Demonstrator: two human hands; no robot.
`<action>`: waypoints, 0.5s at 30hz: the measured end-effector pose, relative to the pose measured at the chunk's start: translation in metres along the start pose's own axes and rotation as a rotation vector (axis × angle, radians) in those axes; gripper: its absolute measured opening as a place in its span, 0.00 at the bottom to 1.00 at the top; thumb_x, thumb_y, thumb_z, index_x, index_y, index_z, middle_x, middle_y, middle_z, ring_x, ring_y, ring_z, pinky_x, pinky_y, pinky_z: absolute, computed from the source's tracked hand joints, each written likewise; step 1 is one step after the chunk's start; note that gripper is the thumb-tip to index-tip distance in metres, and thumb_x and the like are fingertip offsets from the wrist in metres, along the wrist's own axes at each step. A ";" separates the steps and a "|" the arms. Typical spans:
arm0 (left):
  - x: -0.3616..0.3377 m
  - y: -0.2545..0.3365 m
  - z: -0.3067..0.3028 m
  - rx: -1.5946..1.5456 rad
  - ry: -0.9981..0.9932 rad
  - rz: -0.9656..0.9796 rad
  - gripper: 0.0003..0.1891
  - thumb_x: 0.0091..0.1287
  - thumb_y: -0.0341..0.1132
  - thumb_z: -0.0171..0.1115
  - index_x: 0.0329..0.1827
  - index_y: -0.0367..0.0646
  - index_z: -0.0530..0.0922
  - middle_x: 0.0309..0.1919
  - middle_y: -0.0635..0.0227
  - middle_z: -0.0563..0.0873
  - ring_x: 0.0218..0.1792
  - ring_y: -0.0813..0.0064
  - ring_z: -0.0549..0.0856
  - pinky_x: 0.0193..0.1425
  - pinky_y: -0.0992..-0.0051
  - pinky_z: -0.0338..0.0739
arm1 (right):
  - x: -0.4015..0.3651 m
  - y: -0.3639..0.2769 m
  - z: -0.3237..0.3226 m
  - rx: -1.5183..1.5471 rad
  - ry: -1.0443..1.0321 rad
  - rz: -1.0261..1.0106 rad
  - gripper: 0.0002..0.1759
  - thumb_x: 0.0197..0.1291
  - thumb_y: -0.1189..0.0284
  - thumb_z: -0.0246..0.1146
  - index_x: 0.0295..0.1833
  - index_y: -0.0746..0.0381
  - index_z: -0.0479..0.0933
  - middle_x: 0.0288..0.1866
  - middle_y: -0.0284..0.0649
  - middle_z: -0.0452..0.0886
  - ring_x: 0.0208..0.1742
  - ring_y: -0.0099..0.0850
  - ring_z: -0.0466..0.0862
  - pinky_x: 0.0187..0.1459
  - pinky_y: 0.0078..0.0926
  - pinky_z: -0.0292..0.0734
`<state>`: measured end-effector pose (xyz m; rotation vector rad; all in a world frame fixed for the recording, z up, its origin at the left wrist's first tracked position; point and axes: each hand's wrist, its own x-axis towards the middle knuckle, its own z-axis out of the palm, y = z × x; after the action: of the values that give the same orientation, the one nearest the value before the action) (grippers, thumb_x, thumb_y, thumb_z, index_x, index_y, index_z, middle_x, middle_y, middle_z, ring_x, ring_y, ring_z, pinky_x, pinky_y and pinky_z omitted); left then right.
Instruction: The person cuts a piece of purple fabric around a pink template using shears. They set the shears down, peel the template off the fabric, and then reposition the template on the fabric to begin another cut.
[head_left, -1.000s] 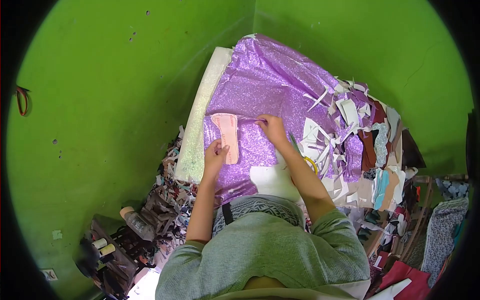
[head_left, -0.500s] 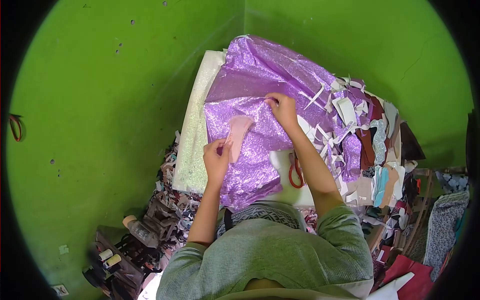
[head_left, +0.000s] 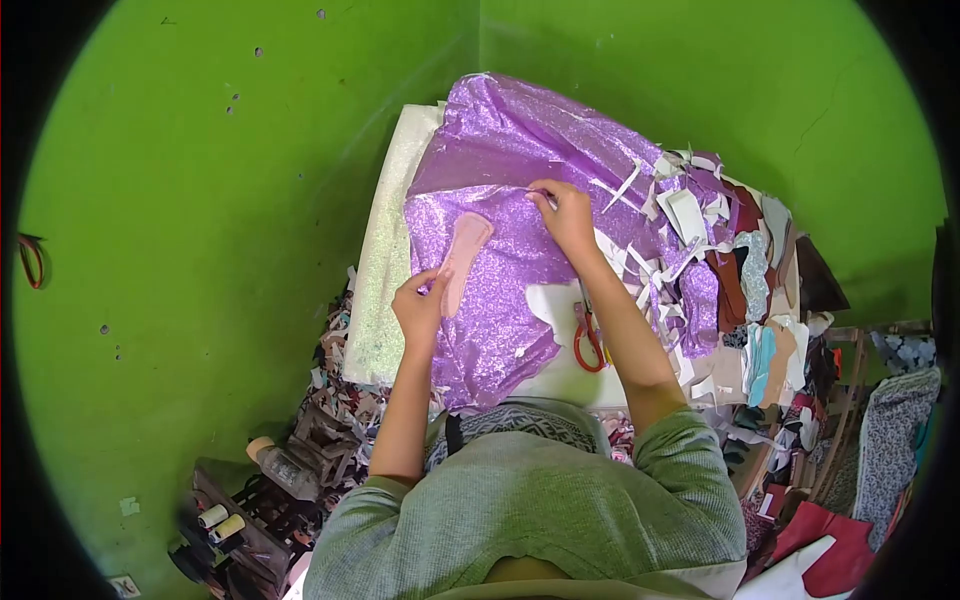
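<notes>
Pink piece now aslant, seemingly rightward

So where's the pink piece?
In the head view, the pink piece is just left of centre, over the shiny purple fabric, with the left hand gripping its lower part.

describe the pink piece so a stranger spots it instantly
Start at the big glittery purple sheet. Over it, held by the left hand, is the pink piece, long and flat. Its dull pale pink stands out from the sparkling purple.
</notes>
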<state>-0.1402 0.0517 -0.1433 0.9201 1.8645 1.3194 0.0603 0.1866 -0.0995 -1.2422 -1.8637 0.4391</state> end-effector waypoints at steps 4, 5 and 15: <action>0.004 0.010 0.001 -0.026 -0.008 -0.002 0.13 0.52 0.36 0.68 0.36 0.35 0.82 0.24 0.64 0.83 0.23 0.81 0.78 0.28 0.82 0.71 | -0.024 -0.018 -0.011 -0.129 0.144 -0.204 0.11 0.48 0.75 0.63 0.41 0.63 0.75 0.35 0.42 0.78 0.35 0.39 0.77 0.38 0.32 0.73; 0.004 0.012 0.001 -0.088 -0.025 -0.036 0.13 0.52 0.34 0.68 0.36 0.34 0.82 0.25 0.65 0.83 0.24 0.81 0.78 0.29 0.82 0.71 | -0.036 -0.024 -0.014 -0.113 0.149 -0.185 0.12 0.48 0.76 0.63 0.41 0.62 0.74 0.35 0.43 0.77 0.36 0.39 0.77 0.39 0.32 0.73; 0.008 0.029 -0.001 -0.336 -0.157 -0.120 0.13 0.53 0.28 0.67 0.39 0.29 0.79 0.30 0.63 0.82 0.29 0.80 0.79 0.34 0.82 0.73 | -0.157 -0.001 -0.011 0.237 -0.443 0.751 0.31 0.49 0.57 0.66 0.51 0.69 0.68 0.44 0.47 0.76 0.45 0.36 0.77 0.48 0.30 0.70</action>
<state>-0.1403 0.0649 -0.1159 0.7019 1.4963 1.3897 0.0940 0.0464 -0.1627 -1.7505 -1.5508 1.3896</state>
